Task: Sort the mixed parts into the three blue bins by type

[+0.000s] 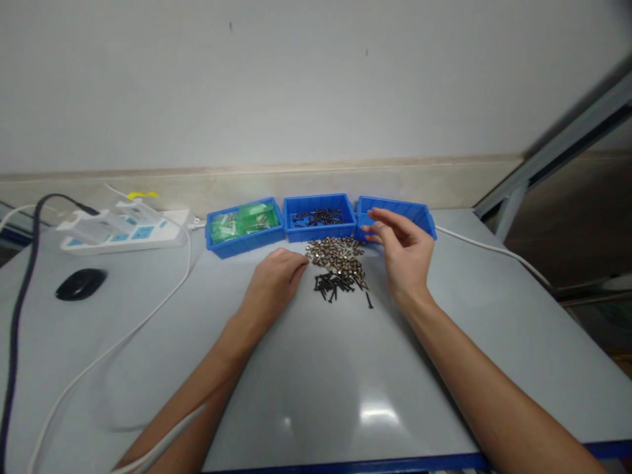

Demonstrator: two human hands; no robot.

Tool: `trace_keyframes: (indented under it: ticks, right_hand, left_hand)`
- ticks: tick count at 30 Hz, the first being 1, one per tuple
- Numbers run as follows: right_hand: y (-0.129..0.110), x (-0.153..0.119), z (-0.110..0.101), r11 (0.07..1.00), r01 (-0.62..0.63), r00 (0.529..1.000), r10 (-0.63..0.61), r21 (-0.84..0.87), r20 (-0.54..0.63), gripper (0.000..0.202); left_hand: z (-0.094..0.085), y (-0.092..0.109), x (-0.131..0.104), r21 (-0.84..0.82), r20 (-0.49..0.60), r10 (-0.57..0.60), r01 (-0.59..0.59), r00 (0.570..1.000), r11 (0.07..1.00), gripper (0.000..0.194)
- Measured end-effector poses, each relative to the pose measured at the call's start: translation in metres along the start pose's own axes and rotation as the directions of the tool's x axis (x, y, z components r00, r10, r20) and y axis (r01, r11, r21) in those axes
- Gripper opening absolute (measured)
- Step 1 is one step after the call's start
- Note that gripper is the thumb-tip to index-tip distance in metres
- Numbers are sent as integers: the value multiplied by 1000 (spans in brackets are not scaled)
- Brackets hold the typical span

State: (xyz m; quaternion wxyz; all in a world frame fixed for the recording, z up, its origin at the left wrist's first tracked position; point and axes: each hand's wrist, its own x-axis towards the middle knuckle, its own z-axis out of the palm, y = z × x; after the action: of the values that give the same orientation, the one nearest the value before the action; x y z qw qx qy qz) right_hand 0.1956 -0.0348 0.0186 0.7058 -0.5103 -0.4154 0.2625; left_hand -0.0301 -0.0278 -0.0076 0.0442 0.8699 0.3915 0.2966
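Observation:
My left hand (279, 275) rests on the table at the left edge of a heap of small brassy metal pieces (338, 253). Its fingers are curled together, and whatever they may hold is hidden. My right hand (407, 250) is raised in front of the right blue bin (419, 212), with its fingers bent but apart and nothing visible in them. Black screws (333, 283) lie along the near side of the heap, and a single black screw (369, 301) sits apart to the right. More dark screws (320, 217) are in the middle blue bin (316, 235).
The left blue bin (247, 245) contains green-and-clear packets (244, 222). Further left are a white power strip (148, 232) with plugged-in adapters and a black mouse (80, 284). A white cable (123, 339) crosses the left side; another cable (494, 249) runs right. Behind stands a wall.

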Motion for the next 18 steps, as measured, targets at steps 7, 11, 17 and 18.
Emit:
trace_keyframes:
  ticks: [7,11,17,18]
  right_hand:
    - [-1,-4,0,999,-39,978,39,-5,206,15]
    - [0,-8,1,997,-64,913,78,-47,400,18]
    - [-3,-16,4,985,-161,765,166,-65,623,26]
    - [-3,-16,4,977,-208,739,191,-51,646,26]
  left_hand:
    - [-8,14,7,-254,-163,-160,115,973,960,14]
    - [-8,23,9,-616,-92,-425,284,901,735,10]
    - [-8,32,13,-824,71,-591,381,803,419,26]
    - [-8,32,13,-831,84,-592,385,801,402,27]
